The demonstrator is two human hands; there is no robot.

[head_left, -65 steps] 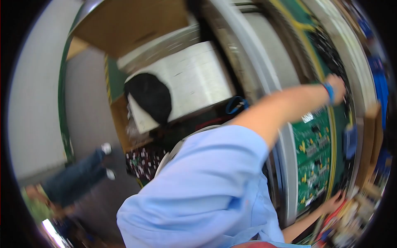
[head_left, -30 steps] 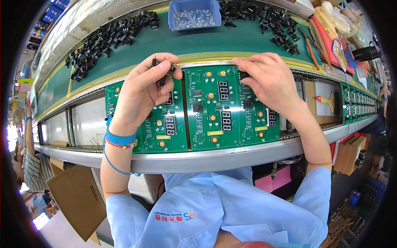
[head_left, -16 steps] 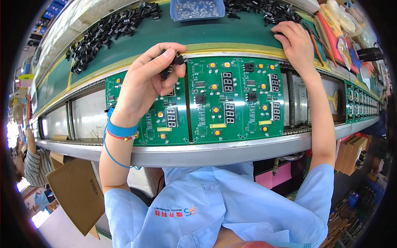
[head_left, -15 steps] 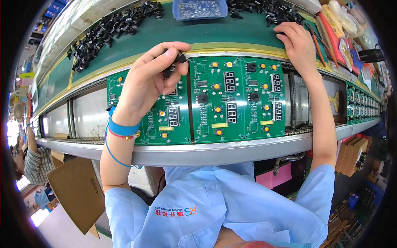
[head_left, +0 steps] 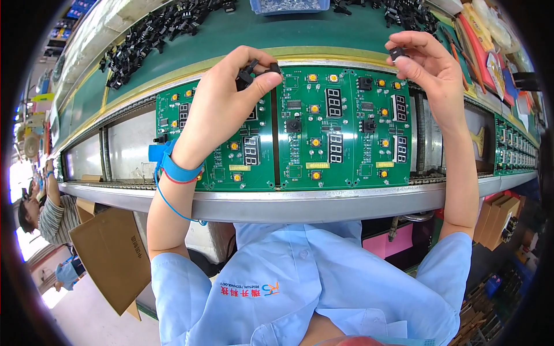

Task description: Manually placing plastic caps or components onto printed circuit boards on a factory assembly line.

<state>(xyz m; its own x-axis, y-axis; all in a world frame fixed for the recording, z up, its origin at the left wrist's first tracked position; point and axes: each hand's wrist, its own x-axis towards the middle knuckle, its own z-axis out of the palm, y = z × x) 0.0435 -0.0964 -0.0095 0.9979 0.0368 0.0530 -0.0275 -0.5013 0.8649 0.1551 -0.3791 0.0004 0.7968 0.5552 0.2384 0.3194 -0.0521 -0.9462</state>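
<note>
A green circuit board [head_left: 340, 132] with orange buttons and number displays lies on the conveyor rail in front of me, and a second green board [head_left: 242, 155] sits to its left. My left hand [head_left: 225, 98], with a blue wrist strap [head_left: 173, 167], hovers over the left board's top edge and pinches small black parts [head_left: 254, 68]. My right hand [head_left: 430, 69] is raised over the top right corner of the middle board and holds one small black part [head_left: 397, 53] between thumb and fingers.
Heaps of black parts [head_left: 156, 34] lie on the green belt behind the boards, beside a blue bin [head_left: 288, 6] of pale pieces. More green boards [head_left: 513, 150] follow on the right. A cardboard box [head_left: 109, 254] stands lower left, where another person [head_left: 46, 207] sits.
My right hand has come back from the far parts pile with a black part and now sits above the board's right corner. The left hand stays on the left board.
</note>
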